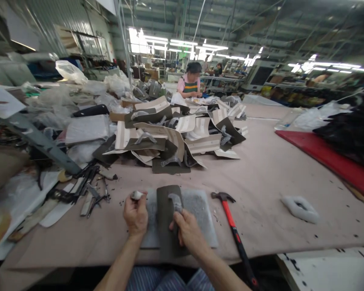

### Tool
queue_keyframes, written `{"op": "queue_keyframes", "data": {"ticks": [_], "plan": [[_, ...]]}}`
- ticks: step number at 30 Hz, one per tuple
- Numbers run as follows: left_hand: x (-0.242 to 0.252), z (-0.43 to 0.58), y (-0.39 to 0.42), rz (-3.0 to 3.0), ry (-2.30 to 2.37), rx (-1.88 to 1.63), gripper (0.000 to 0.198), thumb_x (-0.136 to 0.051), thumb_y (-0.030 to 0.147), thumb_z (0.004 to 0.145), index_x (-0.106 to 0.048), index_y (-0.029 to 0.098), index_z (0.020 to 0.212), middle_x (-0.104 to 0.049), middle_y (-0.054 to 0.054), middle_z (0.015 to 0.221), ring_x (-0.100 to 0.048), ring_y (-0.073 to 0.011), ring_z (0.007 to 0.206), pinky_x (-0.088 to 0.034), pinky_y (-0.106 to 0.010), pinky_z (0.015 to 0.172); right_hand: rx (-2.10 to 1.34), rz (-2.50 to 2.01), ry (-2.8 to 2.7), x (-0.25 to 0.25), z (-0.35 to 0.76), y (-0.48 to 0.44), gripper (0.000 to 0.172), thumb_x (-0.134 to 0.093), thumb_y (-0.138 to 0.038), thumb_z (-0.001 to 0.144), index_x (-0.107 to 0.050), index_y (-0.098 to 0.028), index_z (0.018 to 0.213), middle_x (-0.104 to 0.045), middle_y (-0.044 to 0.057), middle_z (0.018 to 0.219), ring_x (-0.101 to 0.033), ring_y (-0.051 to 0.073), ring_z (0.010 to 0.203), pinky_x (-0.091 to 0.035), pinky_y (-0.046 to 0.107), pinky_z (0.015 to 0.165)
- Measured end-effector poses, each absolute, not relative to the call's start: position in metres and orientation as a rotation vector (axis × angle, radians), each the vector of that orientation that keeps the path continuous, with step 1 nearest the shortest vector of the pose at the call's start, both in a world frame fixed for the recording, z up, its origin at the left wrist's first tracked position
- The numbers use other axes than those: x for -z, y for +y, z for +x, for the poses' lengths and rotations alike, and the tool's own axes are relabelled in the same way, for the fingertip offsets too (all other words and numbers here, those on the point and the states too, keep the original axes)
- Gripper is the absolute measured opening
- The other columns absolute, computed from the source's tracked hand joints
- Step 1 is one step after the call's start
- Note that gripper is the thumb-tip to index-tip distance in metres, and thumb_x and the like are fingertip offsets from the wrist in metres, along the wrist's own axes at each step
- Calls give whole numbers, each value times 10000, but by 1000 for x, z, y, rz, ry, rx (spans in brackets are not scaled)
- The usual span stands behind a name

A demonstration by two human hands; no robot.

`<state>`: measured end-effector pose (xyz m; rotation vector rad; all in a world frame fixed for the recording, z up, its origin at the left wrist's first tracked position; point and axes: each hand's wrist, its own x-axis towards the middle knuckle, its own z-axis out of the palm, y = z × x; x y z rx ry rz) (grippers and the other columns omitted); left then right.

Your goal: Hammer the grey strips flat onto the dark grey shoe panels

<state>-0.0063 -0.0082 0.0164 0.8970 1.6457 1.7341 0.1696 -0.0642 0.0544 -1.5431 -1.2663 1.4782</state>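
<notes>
A dark grey-green panel point(167, 198) lies across a pale grey board point(198, 206) in front of me. My right hand point(186, 228) is closed around the lower part of a plastic-wrapped handle point(176, 200) on that panel. Left of the panel, my left hand point(136, 214) is raised, palm up, its fingers curled round a small whitish object point(136, 195) whose kind I cannot make out. To the right of the board rests a claw hammer point(230, 218) with a red and black handle.
Beyond the board rises a pile of similar panels point(170, 137), several with wrapped handles. Hand tools point(91, 194) lie at left beside a metal post point(42, 139). At right are a white block with a dark hollow point(300, 208) and a red sheet point(324, 155). A person point(190, 83) sits beyond.
</notes>
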Motion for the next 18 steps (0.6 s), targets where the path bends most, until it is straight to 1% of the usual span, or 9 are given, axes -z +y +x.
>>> {"op": "queue_keyframes", "data": {"ticks": [2, 4, 8, 10, 11, 13, 15, 17, 18], "plan": [[-24, -7, -5, 1022, 1575, -1603, 341, -706, 407, 780, -657, 148, 996, -753, -88, 949, -700, -181, 854, -535, -282, 809, -1544, -1515, -1173, -33, 162, -90, 438, -385, -618, 897, -494, -198, 837, -638, -12, 669, -392, 58, 302, -239, 208, 315], [-29, 1, 3, 1075, 1448, -1493, 345, -731, 401, 748, -674, 141, 968, -760, -84, 932, -698, -182, 848, -537, -278, 799, -1533, -1521, -1147, -22, 156, -102, 439, -378, -611, 901, -502, -196, 834, -635, -10, 655, -396, 60, 310, -249, 205, 319], [-23, 26, 20, 1020, 1253, -1406, 381, -762, 412, 687, -672, 131, 928, -763, -77, 892, -706, -194, 845, -544, -306, 819, -1537, -1554, -1134, -23, 156, -99, 399, -394, -550, 910, -523, -186, 809, -660, 6, 637, -415, 64, 306, -275, 200, 333], [-17, 36, 23, 1044, 1232, -1353, 382, -758, 427, 687, -670, 132, 915, -762, -76, 879, -710, -198, 839, -545, -309, 814, -1595, -1529, -1135, -28, 160, -97, 404, -443, -563, 889, -535, -182, 792, -681, 16, 659, -417, 66, 295, -266, 200, 323], [-14, 39, 23, 1068, 1234, -1324, 382, -755, 433, 690, -668, 136, 914, -763, -77, 878, -712, -201, 841, -547, -308, 806, -1619, -1510, -1143, -30, 162, -96, 431, -463, -587, 879, -552, -176, 784, -672, 12, 632, -420, 69, 292, -264, 198, 322], [-10, 40, 22, 1106, 1240, -1276, 391, -749, 449, 696, -661, 146, 925, -766, -84, 892, -717, -211, 861, -550, -312, 807, -1667, -1470, -1160, -31, 166, -98, 536, -447, -665, 875, -610, -160, 797, -601, -11, 500, -439, 89, 291, -275, 191, 332], [-9, 39, 20, 1109, 1234, -1260, 411, -748, 462, 699, -649, 151, 949, -770, -92, 916, -722, -223, 887, -552, -326, 827, -1716, -1466, -1138, -31, 168, -99, 698, -338, -752, 882, -671, -140, 842, -510, -22, 384, -462, 115, 294, -304, 192, 349], [-8, 38, 18, 1101, 1223, -1261, 410, -748, 460, 707, -643, 150, 953, -771, -97, 929, -725, -229, 895, -553, -334, 839, -1736, -1522, -1089, -30, 167, -99, 824, -239, -804, 873, -707, -126, 868, -486, -7, 348, -479, 133, 298, -324, 202, 356], [-8, 38, 18, 1100, 1219, -1261, 399, -748, 454, 711, -644, 149, 946, -771, -98, 929, -725, -230, 894, -554, -335, 838, -1726, -1566, -1071, -29, 166, -98, 843, -237, -814, 866, -718, -121, 857, -489, 3, 348, -485, 138, 302, -328, 208, 358]]}}
